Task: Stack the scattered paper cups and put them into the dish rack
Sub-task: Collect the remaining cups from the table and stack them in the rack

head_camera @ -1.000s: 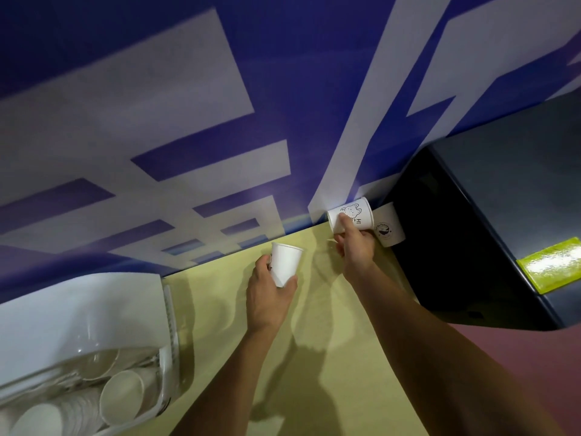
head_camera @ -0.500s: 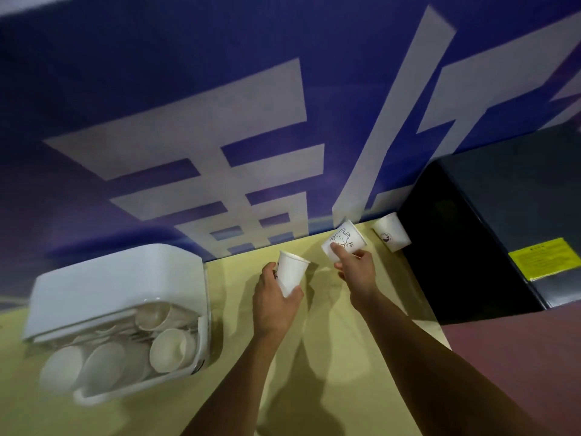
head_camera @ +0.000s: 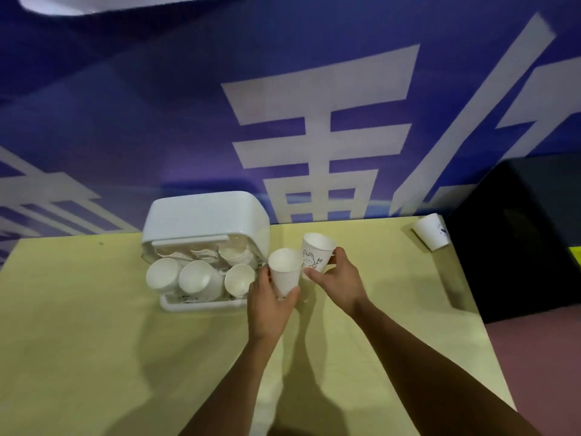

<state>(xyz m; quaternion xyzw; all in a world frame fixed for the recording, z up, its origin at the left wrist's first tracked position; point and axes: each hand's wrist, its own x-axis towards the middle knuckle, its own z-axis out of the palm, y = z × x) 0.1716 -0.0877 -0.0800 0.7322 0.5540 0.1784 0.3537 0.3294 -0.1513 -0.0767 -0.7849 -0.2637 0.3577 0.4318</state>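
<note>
My left hand [head_camera: 268, 305] grips a plain white paper cup [head_camera: 284, 272], held upright above the table. Right beside it my right hand [head_camera: 338, 278] holds a white cup with a rabbit drawing [head_camera: 316, 254], tilted slightly, its side touching or nearly touching the plain cup. The white dish rack [head_camera: 204, 221] stands just left of both hands, its lid raised, with several stacks of paper cups [head_camera: 195, 276] lying inside, mouths facing me. One more paper cup [head_camera: 430, 231] lies on its side at the table's far right corner.
The yellow table [head_camera: 78, 325] runs up to a blue wall with large white characters [head_camera: 314, 136]. A black cabinet [head_camera: 518, 234] stands against the table's right edge. Pink floor [head_camera: 540, 372] shows at the lower right.
Both hands have carried their cups leftward, away from the far right corner, and now hold them next to the dish rack. The cups have come closer together.
</note>
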